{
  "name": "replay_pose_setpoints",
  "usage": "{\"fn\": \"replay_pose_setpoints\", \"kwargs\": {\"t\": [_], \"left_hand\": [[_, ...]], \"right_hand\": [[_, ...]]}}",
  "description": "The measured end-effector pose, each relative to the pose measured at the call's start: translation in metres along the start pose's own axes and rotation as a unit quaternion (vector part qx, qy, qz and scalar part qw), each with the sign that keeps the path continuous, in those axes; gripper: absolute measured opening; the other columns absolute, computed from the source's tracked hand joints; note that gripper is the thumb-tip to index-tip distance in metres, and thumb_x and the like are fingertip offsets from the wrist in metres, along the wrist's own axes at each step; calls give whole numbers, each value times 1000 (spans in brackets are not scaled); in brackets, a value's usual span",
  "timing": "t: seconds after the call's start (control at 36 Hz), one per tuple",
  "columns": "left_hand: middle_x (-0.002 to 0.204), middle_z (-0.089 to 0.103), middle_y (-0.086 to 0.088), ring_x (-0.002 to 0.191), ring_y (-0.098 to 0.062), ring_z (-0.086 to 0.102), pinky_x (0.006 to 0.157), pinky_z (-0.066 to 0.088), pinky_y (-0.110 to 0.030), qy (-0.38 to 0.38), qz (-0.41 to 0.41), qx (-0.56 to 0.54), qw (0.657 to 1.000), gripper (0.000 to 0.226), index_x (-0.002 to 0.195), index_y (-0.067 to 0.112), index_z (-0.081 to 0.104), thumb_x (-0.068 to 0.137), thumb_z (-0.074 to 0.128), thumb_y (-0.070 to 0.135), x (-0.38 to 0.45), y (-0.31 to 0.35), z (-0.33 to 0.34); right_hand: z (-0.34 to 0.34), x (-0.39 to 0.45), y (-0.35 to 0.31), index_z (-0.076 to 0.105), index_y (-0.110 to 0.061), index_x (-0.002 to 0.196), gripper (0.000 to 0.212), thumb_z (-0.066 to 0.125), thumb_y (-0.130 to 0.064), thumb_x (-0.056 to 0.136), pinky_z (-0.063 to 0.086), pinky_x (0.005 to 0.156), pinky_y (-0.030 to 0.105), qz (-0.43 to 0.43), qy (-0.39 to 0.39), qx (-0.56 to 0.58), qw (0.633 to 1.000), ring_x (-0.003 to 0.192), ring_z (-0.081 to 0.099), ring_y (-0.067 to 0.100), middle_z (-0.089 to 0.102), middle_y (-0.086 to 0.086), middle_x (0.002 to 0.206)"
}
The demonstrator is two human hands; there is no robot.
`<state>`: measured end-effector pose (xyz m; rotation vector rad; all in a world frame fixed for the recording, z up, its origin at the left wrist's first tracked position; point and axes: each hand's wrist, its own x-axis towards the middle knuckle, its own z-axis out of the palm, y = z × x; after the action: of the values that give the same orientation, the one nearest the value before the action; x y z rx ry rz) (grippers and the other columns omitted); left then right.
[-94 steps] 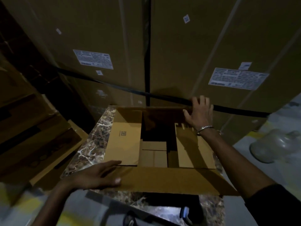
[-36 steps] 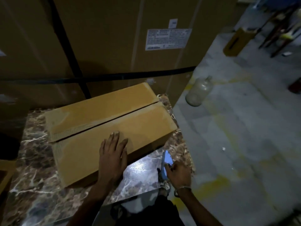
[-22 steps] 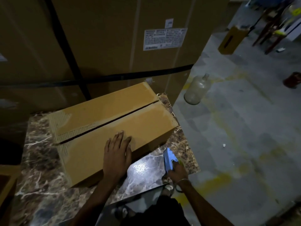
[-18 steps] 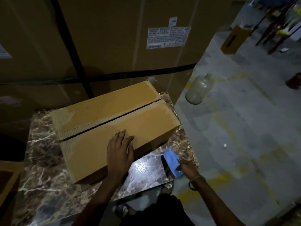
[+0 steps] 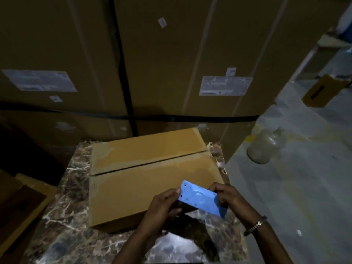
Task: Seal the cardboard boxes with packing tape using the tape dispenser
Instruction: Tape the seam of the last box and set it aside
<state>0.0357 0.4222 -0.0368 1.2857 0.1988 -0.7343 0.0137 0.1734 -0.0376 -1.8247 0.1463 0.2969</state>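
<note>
With both hands, left hand [image 5: 163, 203] and right hand [image 5: 231, 200], pinching the blue tape dispenser [image 5: 202, 200] above the cardboard box's [image 5: 150, 176] near edge, neither holds the flaps, so the seam [image 5: 150, 162] may gape and the tape wrinkle.

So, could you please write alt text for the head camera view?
Both hands, left and right, hold a blue plastic tape dispenser over a closed brown cardboard box with an untaped seam, on a marble-patterned table. A cloudy glass jug stands on the floor.
</note>
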Motion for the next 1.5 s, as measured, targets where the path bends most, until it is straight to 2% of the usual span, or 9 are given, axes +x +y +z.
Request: {"fn": "replay_pose_setpoints", "kwargs": {"t": [0.08, 0.31, 0.42, 0.56, 0.67, 0.75, 0.83, 1.06, 1.5], "left_hand": [[131, 74, -8, 122, -22, 70, 114, 47, -44, 6, -12, -77, 997, 34, 124, 13, 78, 98, 69, 32, -7, 6, 0], [118, 75, -18, 87, -23, 76, 71, 64, -33, 45, -24, -301, 952, 29, 108, 1, 82, 81, 75, 9, -24, -2, 12], [121, 73, -21, 91, -23, 76, 70, 64, -31, 87, 9, -317, 944, 28, 109, -1, 80, 82, 75, 8, -26, -4, 17], [114, 75, -21, 85, -23, 78, 68, 65, -32, 168, 39, -304, 937, 34, 109, 0, 74, 78, 76, 17, -30, 4, 6], [97, 75, -15, 82, -24, 76, 79, 62, -41, 166, 33, -339, 926, 39, 79, 9, 75, 97, 65, 42, -33, 11, -4], [101, 77, -12, 89, -24, 76, 79, 62, -39, 159, 35, -313, 936, 30, 87, 8, 75, 92, 70, 38, -31, 14, -11], [105, 77, -15, 85, -21, 77, 69, 64, -30, 160, 32, -297, 941, 23, 95, 5, 78, 75, 78, 17, -25, 17, -20], [87, 78, -15, 69, -13, 75, 66, 61, -22, 270, 58, -107, 955, 12, 100, -2, 80, 94, 71, 1, -2, 42, -88], [89, 77, -27, 69, -25, 78, 72, 66, -30, 361, 76, -108, 923, 11, 98, -10, 77, 90, 77, -2, 27, 59, -265]], "right_hand": [[-3, 22, -12, 54, 7, 81, 41, 49, -31, 64, 24, 67, 37, -38, -30, 13, 999, 71, 37, 20, 43, 20, 77], [1, 54, -33, 49, 6, 68, 33, 52, -27, 63, 33, 61, 29, -80, -143, 78, 983, 69, 44, 20, 52, 11, 74], [8, 66, -36, 48, 7, 68, 24, 48, -17, 68, 27, 64, 36, -61, -184, 109, 975, 71, 39, 28, 47, 19, 76], [24, 73, -36, 43, 12, 71, 46, 55, -33, 67, 22, 64, 50, -33, -207, 153, 966, 69, 29, 42, 37, 30, 77], [37, 71, -44, 46, 0, 69, 38, 60, -35, 72, 22, 63, 42, 4, -196, 209, 958, 72, 27, 35, 33, 20, 77], [45, 74, -47, 61, -12, 67, 38, 75, -47, 71, 35, 65, 37, 10, -155, 214, 964, 73, 47, 26, 47, 15, 78], [54, 84, -50, 54, -4, 71, 57, 76, -55, 83, 35, 64, 36, -7, -165, 192, 968, 67, 53, 25, 51, 15, 72], [89, 125, -66, 59, -4, 68, 67, 74, -67, 81, 36, 62, 32, -101, -150, -15, 983, 62, 51, 15, 53, 18, 66], [175, 224, -109, 64, -16, 64, 59, 74, -71, 81, 41, 55, 29, -109, -147, -225, 957, 54, 55, 6, 65, -4, 61]]}}
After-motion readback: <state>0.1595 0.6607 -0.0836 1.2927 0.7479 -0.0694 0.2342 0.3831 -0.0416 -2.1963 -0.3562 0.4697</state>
